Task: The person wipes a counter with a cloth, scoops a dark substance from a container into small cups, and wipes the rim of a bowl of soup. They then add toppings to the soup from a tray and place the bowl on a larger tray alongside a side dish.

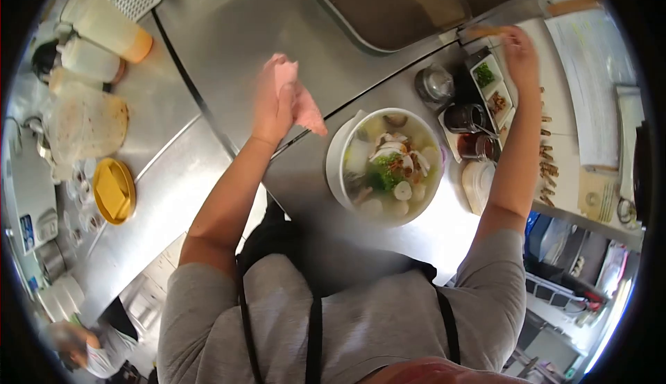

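Head view, pink cloth (304, 104), long axis toward bowl (334, 163)

A stainless-steel counter (215, 23) formed the main work surface. Dark seams (175, 58) divided it into sections. The metal finish was reflective, with white glare (451, 224) concentrated toward the right of center. A white panel (562, 141) ran along the right side and carried paper sheets (590, 99). Light floor tiles (159, 266) were exposed at lower left. Open shelving (555, 290) occupied the lower right, adjacent to a bright strip (612, 332).
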The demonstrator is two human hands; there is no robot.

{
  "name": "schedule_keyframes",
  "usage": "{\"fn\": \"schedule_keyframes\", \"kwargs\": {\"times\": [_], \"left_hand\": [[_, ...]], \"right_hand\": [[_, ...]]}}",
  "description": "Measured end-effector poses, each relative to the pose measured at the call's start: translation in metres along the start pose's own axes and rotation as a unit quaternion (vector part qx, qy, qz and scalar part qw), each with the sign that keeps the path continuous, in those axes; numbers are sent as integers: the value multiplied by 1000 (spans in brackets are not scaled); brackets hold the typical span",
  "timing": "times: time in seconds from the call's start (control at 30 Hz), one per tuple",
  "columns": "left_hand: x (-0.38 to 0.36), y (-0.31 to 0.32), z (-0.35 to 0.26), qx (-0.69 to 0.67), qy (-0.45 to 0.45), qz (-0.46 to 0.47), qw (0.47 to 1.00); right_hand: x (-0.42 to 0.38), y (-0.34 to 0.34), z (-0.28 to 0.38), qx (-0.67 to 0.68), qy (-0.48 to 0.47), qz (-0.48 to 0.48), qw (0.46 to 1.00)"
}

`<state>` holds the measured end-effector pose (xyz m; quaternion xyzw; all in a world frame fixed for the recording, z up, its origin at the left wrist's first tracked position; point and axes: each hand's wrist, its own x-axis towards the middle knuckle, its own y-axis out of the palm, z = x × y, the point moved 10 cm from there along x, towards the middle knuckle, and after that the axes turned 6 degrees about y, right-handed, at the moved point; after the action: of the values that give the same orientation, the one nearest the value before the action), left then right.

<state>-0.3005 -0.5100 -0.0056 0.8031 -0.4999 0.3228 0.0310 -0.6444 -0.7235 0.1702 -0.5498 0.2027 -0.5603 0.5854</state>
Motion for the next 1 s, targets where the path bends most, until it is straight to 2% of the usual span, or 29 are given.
{"fn": "schedule_keyframes", "kwargs": {"times": [0.07,0.1,0.17,0.27,0.37,0.47,0.57,0.67,0.73,0.8,0.87,0.93,0.97,1.0], "left_hand": [[0,-1,2,-4,-4,4,1000],[-2,-1,4,-15,-7,-4,1000],[-2,-3,6,-38,-10,-17,999],[-1,-5,4,-18,14,-10,1000],[-1,-6,6,-34,-1,-7,999],[-2,-8,8,-33,0,-19,999],[-2,-10,3,-36,4,-22,999],[0,-8,2,-37,21,-18,999],[-1,-7,5,-44,22,-29,998],[-4,-7,5,-50,18,-34,998],[-4,-8,3,-51,11,-37,998],[-5,-7,1,-40,4,-22,999],[-7,-9,-2,-31,0,-13,999],[-7,-11,-6,-31,-3,-12,999]], "right_hand": [[-39,68,98,150,-73,191,967],[-58,99,138,124,-114,287,943],[-91,156,180,97,-247,410,873],[-112,201,196,52,-210,502,837],[-118,217,200,30,-201,539,817],[-130,230,189,-14,-142,609,780],[-125,226,188,8,-157,563,811],[-89,170,161,33,-43,392,918],[-94,93,143,198,2,223,954],[-147,50,89,316,221,173,906],[-216,23,46,341,237,105,904],[-302,42,18,404,388,163,813],[-338,55,18,444,441,187,758],[-361,70,36,491,458,250,697]]}}
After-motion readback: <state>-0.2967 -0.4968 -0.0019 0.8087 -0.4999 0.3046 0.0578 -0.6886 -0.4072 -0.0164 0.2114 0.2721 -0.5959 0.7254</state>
